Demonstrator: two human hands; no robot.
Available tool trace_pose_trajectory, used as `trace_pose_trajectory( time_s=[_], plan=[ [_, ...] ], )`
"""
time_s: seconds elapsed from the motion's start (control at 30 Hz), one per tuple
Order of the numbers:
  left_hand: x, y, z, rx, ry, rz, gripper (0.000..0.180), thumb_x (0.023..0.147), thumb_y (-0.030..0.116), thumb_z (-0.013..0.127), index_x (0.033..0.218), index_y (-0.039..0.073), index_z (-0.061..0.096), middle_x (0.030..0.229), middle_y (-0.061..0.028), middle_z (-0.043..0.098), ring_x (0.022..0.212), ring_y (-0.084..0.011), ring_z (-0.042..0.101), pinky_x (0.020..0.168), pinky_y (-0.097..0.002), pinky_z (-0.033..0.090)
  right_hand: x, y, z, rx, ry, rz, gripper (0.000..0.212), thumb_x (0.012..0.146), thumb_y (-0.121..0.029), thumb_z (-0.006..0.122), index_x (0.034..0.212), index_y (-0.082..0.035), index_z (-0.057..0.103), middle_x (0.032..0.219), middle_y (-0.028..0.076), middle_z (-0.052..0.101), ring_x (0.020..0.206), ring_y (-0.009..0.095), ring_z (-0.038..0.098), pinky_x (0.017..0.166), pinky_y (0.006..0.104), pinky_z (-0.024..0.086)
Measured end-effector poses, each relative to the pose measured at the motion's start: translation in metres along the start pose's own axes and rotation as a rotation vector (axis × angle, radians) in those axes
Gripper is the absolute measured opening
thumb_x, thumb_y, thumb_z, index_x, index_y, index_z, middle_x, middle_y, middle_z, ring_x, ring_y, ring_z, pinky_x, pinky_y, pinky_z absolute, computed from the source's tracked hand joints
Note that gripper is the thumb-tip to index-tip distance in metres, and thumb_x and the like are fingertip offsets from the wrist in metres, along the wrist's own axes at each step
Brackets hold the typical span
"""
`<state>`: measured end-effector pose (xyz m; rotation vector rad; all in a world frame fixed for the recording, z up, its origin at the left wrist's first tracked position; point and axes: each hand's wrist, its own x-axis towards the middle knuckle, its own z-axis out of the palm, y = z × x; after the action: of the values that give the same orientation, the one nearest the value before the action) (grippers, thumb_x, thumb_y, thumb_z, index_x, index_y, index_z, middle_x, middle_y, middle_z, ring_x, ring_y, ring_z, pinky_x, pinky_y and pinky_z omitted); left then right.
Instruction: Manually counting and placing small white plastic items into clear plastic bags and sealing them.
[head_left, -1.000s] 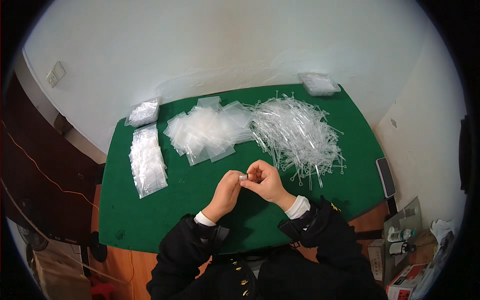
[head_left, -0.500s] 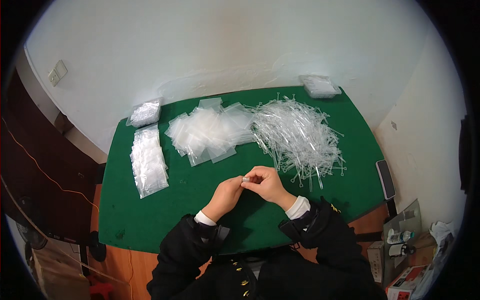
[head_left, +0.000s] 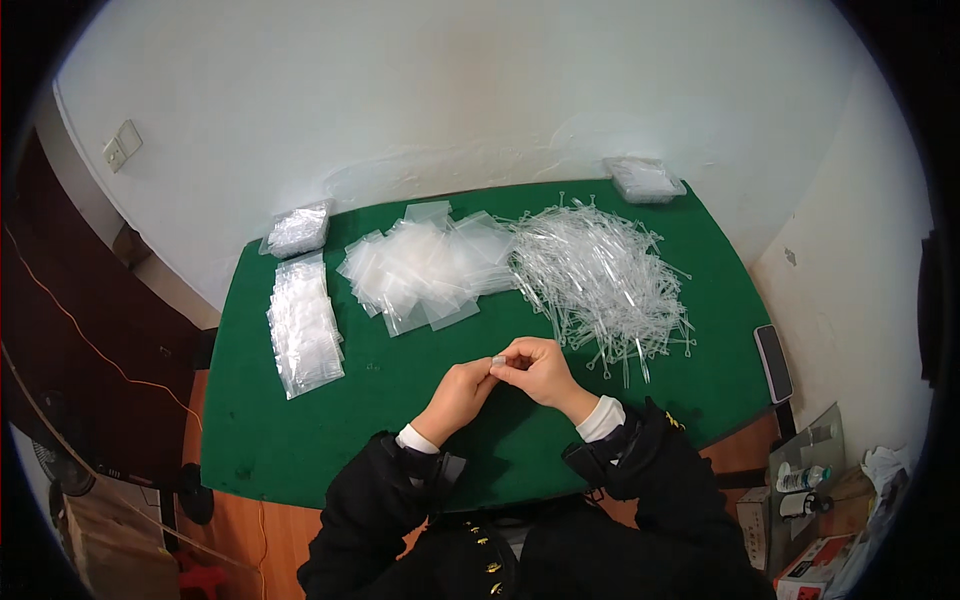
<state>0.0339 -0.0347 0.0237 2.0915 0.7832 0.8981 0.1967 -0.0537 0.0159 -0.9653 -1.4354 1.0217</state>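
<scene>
Stretching left and right, the green table (head_left: 250, 440) offers room up to its near edge. Left hand (head_left: 457, 400) and right hand (head_left: 540, 376) meet, fingertips pinching a small shiny piece (head_left: 498, 361) between them. Farther, left to right, lie packets (head_left: 306, 335), bags (head_left: 415, 270) and sticks (head_left: 605, 280), these just beyond the right hand; a phone (head_left: 773, 362) at the right edge.

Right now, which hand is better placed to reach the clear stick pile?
Likely the right hand: it is nearer the clear stick pile than the left hand, though busy with a small item.
</scene>
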Motion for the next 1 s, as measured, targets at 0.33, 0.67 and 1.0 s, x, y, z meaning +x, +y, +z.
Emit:
trace_pose_trajectory(
  time_s=[0.33,0.67,1.0],
  plan=[
    [-0.003,-0.003,-0.002,-0.116,0.067,-0.109,0.012,0.087,0.009,0.051,0.089,-0.001,0.058,0.08,-0.0147,0.062,0.071,-0.0258,0.059,0.064,-0.0311,0.046,0.013,-0.011,-0.009,0.032,-0.043,0.12,0.023,0.079,-0.006,0.066,0.099,0.001,0.057,0.079,0.001,0.059,0.068,0.003,0.053,0.059,0.0174,0.043],
    [0.003,-0.028,-0.005,-0.539,0.353,-0.161,0.017,0.093,0.01,0.043,0.097,-0.003,0.053,0.089,-0.0096,0.063,0.082,-0.0152,0.06,0.075,-0.0259,0.046,0.2,0.011,0.0,-0.943,-0.123,-0.163,0.032,0.076,-0.029,0.062,0.096,-0.004,0.062,0.09,0.013,0.063,0.083,0.027,0.059,0.074,0.0348,0.046],
    [0.003,-0.038,-0.009,-0.604,0.49,-0.162,0.017,0.093,0.011,0.043,0.099,-0.003,0.052,0.091,-0.0097,0.063,0.085,-0.0161,0.061,0.075,-0.0254,0.047,0.248,0.047,0.055,-1.369,0.066,-0.067,0.024,0.073,-0.021,0.06,0.094,-0.009,0.064,0.099,0.012,0.062,0.106,0.028,0.05,0.093,0.0403,0.035]
  ],
)
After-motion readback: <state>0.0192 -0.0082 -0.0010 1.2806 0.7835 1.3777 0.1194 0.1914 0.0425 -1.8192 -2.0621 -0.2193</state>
